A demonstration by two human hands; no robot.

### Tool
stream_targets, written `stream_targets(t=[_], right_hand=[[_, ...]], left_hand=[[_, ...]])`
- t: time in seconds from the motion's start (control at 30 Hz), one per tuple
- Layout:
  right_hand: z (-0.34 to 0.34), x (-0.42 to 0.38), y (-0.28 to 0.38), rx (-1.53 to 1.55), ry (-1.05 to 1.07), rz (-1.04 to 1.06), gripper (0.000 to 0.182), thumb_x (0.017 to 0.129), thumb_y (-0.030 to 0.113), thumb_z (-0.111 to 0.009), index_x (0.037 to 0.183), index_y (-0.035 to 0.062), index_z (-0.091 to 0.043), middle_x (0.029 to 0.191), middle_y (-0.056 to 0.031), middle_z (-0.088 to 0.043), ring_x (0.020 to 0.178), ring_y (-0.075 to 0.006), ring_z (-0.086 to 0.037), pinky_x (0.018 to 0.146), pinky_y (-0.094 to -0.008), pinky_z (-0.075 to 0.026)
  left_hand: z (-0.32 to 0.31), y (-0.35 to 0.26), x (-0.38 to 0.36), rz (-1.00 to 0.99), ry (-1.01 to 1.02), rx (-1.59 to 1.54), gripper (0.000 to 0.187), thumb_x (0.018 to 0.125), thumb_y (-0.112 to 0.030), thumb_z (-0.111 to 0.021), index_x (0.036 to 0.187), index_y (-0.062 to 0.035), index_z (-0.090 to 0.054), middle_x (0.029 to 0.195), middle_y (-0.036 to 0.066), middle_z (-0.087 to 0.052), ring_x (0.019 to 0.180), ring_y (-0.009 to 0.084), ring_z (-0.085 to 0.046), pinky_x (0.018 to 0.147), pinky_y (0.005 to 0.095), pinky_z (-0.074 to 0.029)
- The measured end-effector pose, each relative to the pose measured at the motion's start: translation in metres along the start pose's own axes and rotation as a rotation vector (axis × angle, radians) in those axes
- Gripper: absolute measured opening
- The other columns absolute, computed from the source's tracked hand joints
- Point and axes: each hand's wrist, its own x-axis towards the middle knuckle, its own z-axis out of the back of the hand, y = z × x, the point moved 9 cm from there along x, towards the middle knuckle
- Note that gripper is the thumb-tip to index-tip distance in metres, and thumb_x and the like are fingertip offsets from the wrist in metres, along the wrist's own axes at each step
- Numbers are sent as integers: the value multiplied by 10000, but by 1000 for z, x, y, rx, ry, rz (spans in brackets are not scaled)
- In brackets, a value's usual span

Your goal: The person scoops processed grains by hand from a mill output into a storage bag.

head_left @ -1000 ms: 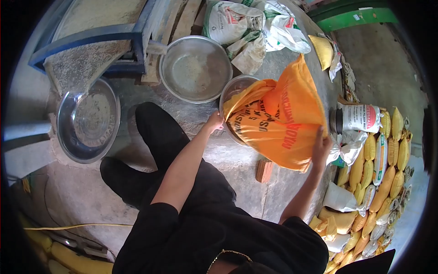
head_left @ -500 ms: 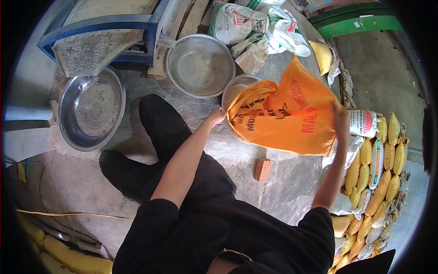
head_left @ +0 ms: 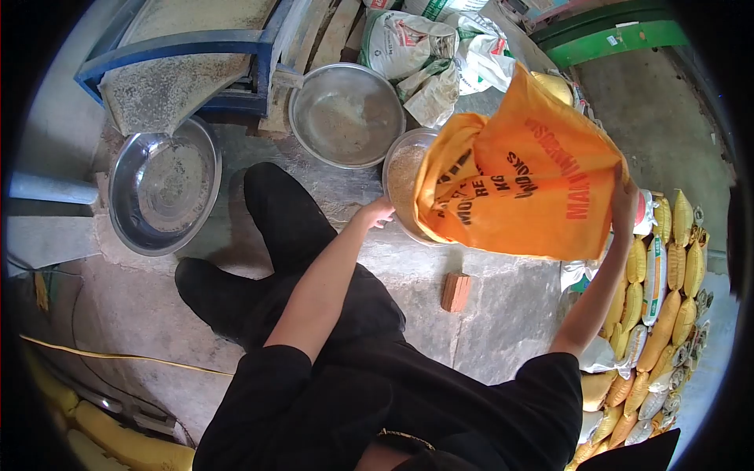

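An orange printed sack [head_left: 526,173] is tilted over a metal basin [head_left: 416,229], its mouth end to the left. Pale grainy material [head_left: 404,169] shows in that basin; the sack hides the rest. My right hand [head_left: 626,202] grips the sack at its right end, the fingers partly hidden behind the cloth. Just left of the basin's rim is my left hand [head_left: 377,213], holding nothing, with its fingers loosely apart.
A larger metal basin [head_left: 347,118] stands beyond my left hand. Another basin [head_left: 165,188] sits under the chute [head_left: 161,94] of a blue-framed machine. A brick [head_left: 456,292] lies on the floor. White sacks [head_left: 408,47] and stacked yellow bags [head_left: 660,330] line the sides.
My left hand has let go of the sack's mouth and is now apart from it. My right hand has moved right, drawing the sack right and uncovering more of the basin.
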Motion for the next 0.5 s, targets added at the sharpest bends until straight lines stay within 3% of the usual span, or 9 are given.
stream_targets(t=[0.1, 0.17, 0.2, 0.27, 0.3, 0.33, 0.4, 0.43, 0.5], right_hand=[[-24, 3, -17, -157, 161, 111, 496, 957, 420, -514, 1067, -52, -618, 859, -75, -650, 821, -99, -552, 738, -294, -467], [-5, -11, -3, 27, 7, 66, 488, 954, 410, -523, 1036, -62, -614, 824, -85, -633, 781, -122, -547, 719, -306, -460], [9, -17, -3, 207, -135, 25, 481, 950, 401, -533, 1006, -71, -611, 789, -95, -615, 741, -145, -542, 701, -318, -453], [-8, -11, -25, 100, -71, 30, 472, 952, 391, -536, 1008, -71, -615, 815, -101, -634, 760, -151, -563, 708, -321, -461], [-18, -11, -35, -15, -10, 40, 462, 953, 380, -538, 1011, -71, -619, 842, -106, -653, 779, -158, -585, 716, -323, -470], [-18, -12, -46, -5, -20, 43, 462, 953, 380, -538, 1011, -71, -619, 842, -106, -653, 779, -158, -585, 716, -323, -470], [10, -17, -47, 51, -328, 190, 449, 952, 366, -545, 1012, -71, -630, 880, -111, -675, 785, -173, -607, 712, -322, -478], [23, -33, -41, 334, -491, 157, 446, 951, 366, -550, 1019, -66, -638, 902, -107, -681, 786, -165, -601, 708, -299, -479], [20, -39, -34, 530, -371, 157, 469, 946, 392, -552, 1100, -45, -622, 995, -91, -665, 868, -161, -606, 771, -290, -487]], left_hand=[[-27, 10, 11, 55, -101, -170, 790, 922, -162, -468, 1461, -216, 107, 1448, 168, -319, 1234, 366, -458, 971, 598, -404], [-37, 4, 5, 44, -117, -322, 984, 886, -37, -470, 1364, -244, 365, 1498, 155, -228, 1291, 351, -389, 997, 586, -391], [-40, 6, 11, 40, -122, -317, 984, 886, -37, -470, 1364, -244, 365, 1498, 155, -228, 1291, 351, -389, 997, 586, -391], [-40, 16, 32, -99, -174, -484, 998, 876, -35, -489, 1362, -214, 363, 1500, 134, -235, 1278, 313, -396, 1037, 555, -360], [-53, -1, 31, -168, 84, -492, 991, 859, -29, -530, 1409, -185, 280, 1521, 100, -190, 1292, 266, -379, 1069, 518, -317], [-54, -5, 29, -175, 81, -481, 991, 859, -29, -530, 1409, -185, 280, 1521, 100, -190, 1292, 266, -379, 1069, 518, -317], [-58, -14, 20, -180, 66, -462, 842, 802, 115, -456, 1461, -215, -49, 1497, 88, -223, 1336, 246, -349, 1099, 512, -280], [-56, -11, 20, -253, 18, -521, 831, 822, 37, -493, 1478, -218, -50, 1513, 99, -208, 1367, 284, -297, 1111, 533, -225], [-57, -15, 5, -221, -110, -498, 834, 845, -40, -513, 1485, -220, -10, 1522, 105, -190, 1380, 301, -262, 1112, 540, -207]])
